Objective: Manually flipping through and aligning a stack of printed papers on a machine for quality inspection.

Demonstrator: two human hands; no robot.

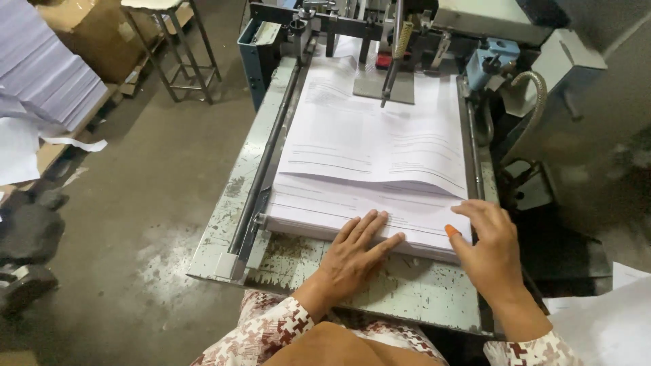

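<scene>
On the worn metal table (pixel 380 288), its pale green paint chipped and scratched, lies a thick stack of paper (pixel 366 203), smooth white sheets printed with faint lines, the upper part shifted back from the lower. The left hand (pixel 356 254) lies flat on the stack's near edge, its grip open, fingers spread and holding nothing. The right hand (pixel 489 251) rests at the stack's near right corner, grip loosely open, fingers curved against the edge, 1 fingertip capped in orange. Behind the stack stands a grey machine (pixel 407 41).
</scene>
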